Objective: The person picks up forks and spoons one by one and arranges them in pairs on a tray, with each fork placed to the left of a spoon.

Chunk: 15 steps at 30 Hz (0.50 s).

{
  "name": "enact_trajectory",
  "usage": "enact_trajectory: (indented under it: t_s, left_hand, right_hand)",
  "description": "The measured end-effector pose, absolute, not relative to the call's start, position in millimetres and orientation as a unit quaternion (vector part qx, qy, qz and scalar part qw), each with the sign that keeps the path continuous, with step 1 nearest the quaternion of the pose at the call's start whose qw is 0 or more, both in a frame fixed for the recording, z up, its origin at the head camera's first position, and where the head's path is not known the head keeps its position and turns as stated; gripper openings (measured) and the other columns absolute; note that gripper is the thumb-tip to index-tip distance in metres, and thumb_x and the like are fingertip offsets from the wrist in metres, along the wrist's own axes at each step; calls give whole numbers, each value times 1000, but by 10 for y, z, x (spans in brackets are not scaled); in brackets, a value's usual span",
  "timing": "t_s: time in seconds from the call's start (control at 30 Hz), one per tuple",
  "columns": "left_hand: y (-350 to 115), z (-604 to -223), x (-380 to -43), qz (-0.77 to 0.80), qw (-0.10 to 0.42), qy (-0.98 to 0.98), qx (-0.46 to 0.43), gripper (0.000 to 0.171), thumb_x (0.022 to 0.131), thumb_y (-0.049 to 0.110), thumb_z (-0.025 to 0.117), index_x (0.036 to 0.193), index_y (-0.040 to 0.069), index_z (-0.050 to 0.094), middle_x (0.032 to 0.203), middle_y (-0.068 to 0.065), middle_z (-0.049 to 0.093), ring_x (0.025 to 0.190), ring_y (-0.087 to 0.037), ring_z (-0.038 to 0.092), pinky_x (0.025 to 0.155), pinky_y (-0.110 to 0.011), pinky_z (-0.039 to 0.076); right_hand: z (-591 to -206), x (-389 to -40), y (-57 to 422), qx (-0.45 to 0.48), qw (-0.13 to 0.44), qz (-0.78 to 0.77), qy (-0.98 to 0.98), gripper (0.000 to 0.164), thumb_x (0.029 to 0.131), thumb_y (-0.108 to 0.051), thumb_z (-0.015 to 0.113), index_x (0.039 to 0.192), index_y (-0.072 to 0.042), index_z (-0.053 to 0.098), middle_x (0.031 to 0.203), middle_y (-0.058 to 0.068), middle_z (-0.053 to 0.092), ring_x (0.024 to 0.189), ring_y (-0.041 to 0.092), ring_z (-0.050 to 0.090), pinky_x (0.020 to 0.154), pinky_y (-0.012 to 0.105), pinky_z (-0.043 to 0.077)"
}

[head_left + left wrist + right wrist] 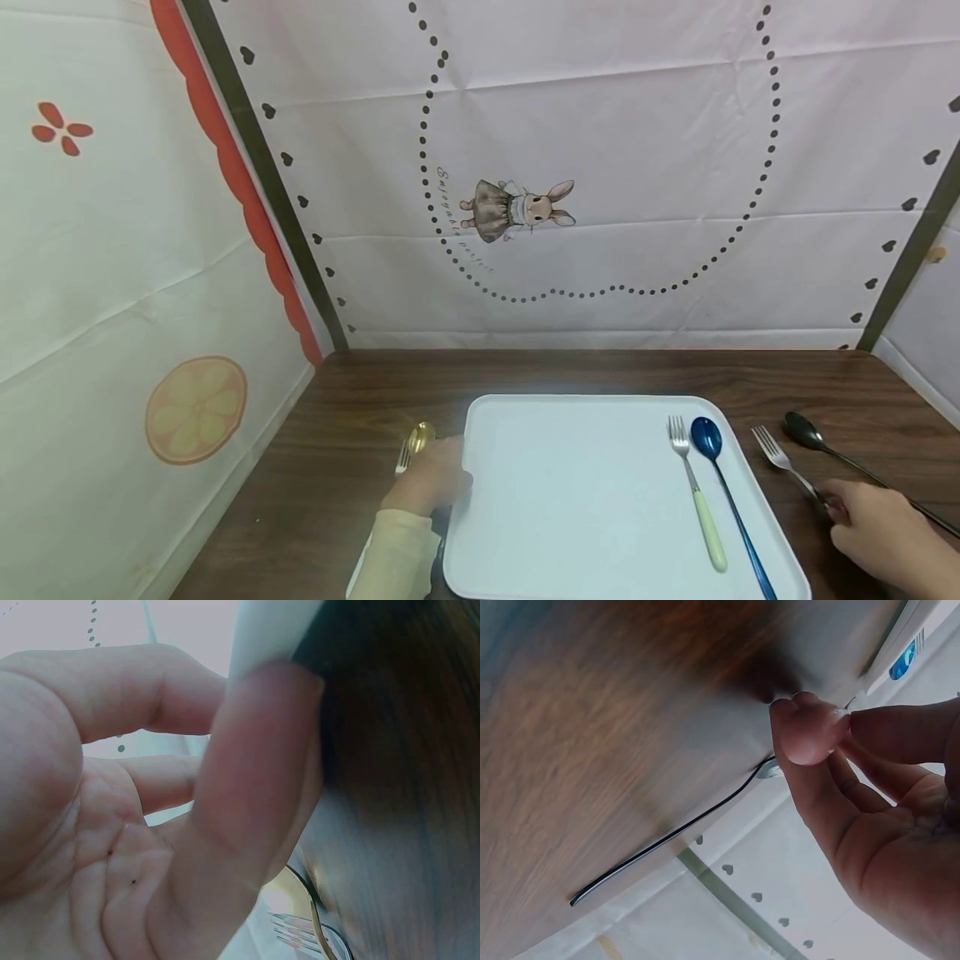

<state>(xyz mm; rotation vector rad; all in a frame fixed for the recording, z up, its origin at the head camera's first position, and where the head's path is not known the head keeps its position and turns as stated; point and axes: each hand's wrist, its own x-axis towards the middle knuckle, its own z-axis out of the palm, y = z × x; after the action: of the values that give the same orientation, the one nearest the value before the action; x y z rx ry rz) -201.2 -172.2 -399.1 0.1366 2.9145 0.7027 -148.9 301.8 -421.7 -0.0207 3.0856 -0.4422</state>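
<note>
A white tray (pixel 570 492) lies on the wooden table. At its left edge, my left hand (pixel 438 471) grips the rim between thumb and fingers; the left wrist view shows the white rim (pixel 270 634) at the fingertips. To the right of the tray, my right hand (pixel 881 529) pinches a silver fork (pixel 776 454) by its handle, tines pointing away. Most of that handle is hidden by the fingers. On the tray's right side lie a fork with a pale green handle (pixel 708 529) and a blue spoon (pixel 707 437).
Right of the held fork lies a dark long-handled spoon (pixel 804 431). Beside the left hand are a gold spoon (pixel 422 435) and another fork (pixel 403 458), partly covered by the arm. A printed cloth (pixel 600 167) hangs behind the table (pixel 390 375).
</note>
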Motion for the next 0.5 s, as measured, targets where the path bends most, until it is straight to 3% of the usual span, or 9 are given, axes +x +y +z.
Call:
enact_trajectory:
  t_s: [0.5]
  left_hand:
    - [-1722,-3989,-2017,223,63,971,53,38,74,2,55,113,-1,56,77,-7,55,62,-22,49,56,-39,46]
  right_hand:
    - [-4158,-1461,2914,-17,-6,-175,984,33,73,6,45,103,18,54,61,0,44,52,16,37,44,29,32]
